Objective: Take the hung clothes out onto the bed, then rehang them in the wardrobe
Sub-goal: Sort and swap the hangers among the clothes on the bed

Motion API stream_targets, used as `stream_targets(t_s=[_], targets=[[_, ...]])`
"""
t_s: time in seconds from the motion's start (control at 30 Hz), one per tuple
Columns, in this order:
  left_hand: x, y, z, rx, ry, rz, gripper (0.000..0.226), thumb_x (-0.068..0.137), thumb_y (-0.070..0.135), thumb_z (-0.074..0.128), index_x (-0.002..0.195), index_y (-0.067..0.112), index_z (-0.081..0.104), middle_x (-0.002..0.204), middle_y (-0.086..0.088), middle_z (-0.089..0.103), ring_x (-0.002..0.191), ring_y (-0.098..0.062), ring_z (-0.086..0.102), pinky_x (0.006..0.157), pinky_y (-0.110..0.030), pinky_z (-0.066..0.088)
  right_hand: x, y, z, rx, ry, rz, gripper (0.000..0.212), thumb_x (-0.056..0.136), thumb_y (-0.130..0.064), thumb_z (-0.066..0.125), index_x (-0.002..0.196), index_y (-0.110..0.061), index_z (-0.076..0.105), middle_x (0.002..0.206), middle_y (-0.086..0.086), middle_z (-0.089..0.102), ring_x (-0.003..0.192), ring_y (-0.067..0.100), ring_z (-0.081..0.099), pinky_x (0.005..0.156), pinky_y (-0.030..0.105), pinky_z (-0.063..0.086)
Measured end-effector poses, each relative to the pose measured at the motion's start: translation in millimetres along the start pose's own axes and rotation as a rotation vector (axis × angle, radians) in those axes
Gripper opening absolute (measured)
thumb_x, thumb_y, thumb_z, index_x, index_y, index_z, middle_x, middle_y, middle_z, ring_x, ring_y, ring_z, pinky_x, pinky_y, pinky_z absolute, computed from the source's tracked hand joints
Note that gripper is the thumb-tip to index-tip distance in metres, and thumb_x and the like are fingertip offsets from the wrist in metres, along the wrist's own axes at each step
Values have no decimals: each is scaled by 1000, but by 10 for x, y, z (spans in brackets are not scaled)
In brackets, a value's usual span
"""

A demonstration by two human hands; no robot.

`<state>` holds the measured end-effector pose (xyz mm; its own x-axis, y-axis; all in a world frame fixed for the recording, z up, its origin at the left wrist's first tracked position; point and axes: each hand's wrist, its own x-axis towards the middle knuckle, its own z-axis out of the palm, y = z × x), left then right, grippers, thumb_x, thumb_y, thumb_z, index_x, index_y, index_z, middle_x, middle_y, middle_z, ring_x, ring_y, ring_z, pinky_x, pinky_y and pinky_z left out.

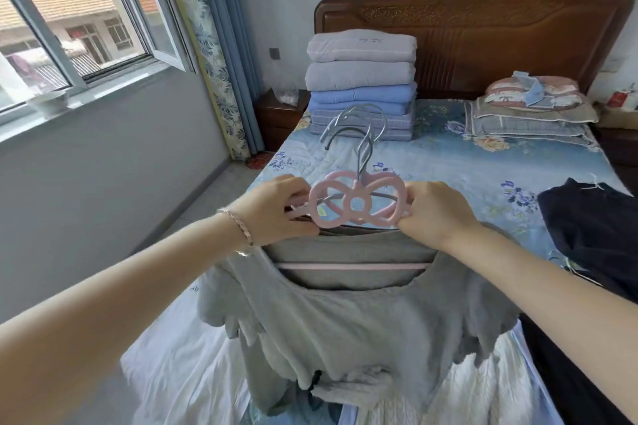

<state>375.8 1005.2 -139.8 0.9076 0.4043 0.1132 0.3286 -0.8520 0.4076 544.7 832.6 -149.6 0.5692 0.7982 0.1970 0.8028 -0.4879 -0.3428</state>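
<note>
- The left hand (276,209) and right hand (435,214) each hold one shoulder of the pink hanger (357,203). Each grip is closed, with fingers curled and pinching the plastic on either side of the bow.
- The grey top (345,321) hangs on that hanger, held up over the foot of the bed (448,162). More garments seem bunched behind and below it.
- Several hooks (359,124) rise together above the bow, so the hands likely carry a bundle of hangers.
- Risk: the hooks cross one another, so they could tangle when the bundle is laid down or pulled apart.
- Risk: the top's wide neck sits loosely on the hanger, and a tilt to either side could let it slide off.
- Risk: both pinches are light and sit only on the front hanger, so a hanger behind it could drop out.
- Risk: laying the bundle on the white clothes (179,355) or the dark clothes (587,228) already on the bed could crease them or snag their hangers.
- Containers: the wardrobe is out of view.
- A bowl (48,102) sits on the windowsill, and its contents cannot be made out.
- The bed also carries a stack of folded quilts (360,79) and pillows (531,107) by the headboard.
</note>
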Motion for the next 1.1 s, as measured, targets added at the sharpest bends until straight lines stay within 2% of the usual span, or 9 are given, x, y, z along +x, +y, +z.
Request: stream_targets(t_s=[0.07, 0.13, 0.3, 0.4, 0.53, 0.63, 0.8, 0.93, 1.1], targets=[[-3, -200, -148, 112, -106, -73, 81, 56, 51, 82, 125, 25, 48, 118, 5, 52, 109, -17, 52, 97, -30, 42, 13, 19, 10, 16, 78, 28, 17, 83, -25, 59, 96, -20, 69, 94, 4, 70, 95, 29, 60, 66, 27, 36], [-58, -374, -209, 268, -201, -215, 98, 52, 55, 84, 135, 34, 36, 125, 7, 52, 114, -18, 52, 95, -29, 42, 7, 32, -2, 16, 124, 30, 16, 81, -18, 59, 91, -18, 71, 89, 7, 71, 92, 32, 60, 64, 26, 33], [-153, -597, -63, 82, 17, -289, 42, 61, 44, 84, 88, 17, 65, 70, 6, 54, 70, -16, 50, 64, -28, 42, -25, -3, -94, 46, 111, 46, 13, 81, -13, 58, 85, -14, 71, 84, 11, 69, 84, 34, 58, 62, 28, 35], [-246, -623, -32, -68, 154, -287, 39, 60, 35, 87, 62, 18, 51, 58, 7, 42, 55, -10, 37, 54, -21, 31, -30, -45, -193, 96, 28, 49, 13, 80, -10, 57, 74, -10, 68, 77, 11, 67, 78, 34, 57, 61, 32, 40], [-409, -671, -165, -109, 176, -317, 36, 59, 31, 87, 74, 9, 63, 61, 6, 46, 58, -12, 40, 55, -23, 33, -21, -234, -360, 130, -207, 13, 32, 81, -10, 56, 51, -14, 45, 58, 1, 46, 57, 17, 41, 51, 28, 31], [-543, -702, -397, -106, 125, -360, 34, 61, 25, 87, 58, 24, 53, 55, 9, 43, 46, -3, 42, 50, -17, 34, 2, -396, -418, 176, -352, -27, 38, 76, -6, 58, 47, -17, 36, 51, -1, 38, 51, 14, 30, 50, 27, 26], [-681, -763, -925, -96, 167, -481, 62, 42, 53, 80, 73, 1, 64, 65, -2, 49, 61, -15, 43, 61, -28, 36, 63, -651, -480, 471, -498, 13, 21, 71, -4, 65, 63, -14, 49, 59, 2, 42, 55, 14, 36, 51, 23, 30], [-569, -944, -1022, -132, 390, -515, 35, 73, 33, 78, 66, 5, 59, 65, -2, 46, 66, -18, 40, 59, -28, 31, 287, -741, -310, 561, -492, 23, 14, 78, 1, 60, 73, -11, 54, 67, 7, 47, 63, 18, 42, 53, 25, 30], [-372, -1412, -373, -32, 181, -574, 43, 71, 39, 78, 58, 18, 43, 62, 3, 43, 70, -21, 43, 58, -30, 30, 576, -514, 588, 396, -507, 114, 18, 78, -8, 64, 65, -10, 52, 64, 7, 45, 64, 16, 38, 54, 28, 28]])
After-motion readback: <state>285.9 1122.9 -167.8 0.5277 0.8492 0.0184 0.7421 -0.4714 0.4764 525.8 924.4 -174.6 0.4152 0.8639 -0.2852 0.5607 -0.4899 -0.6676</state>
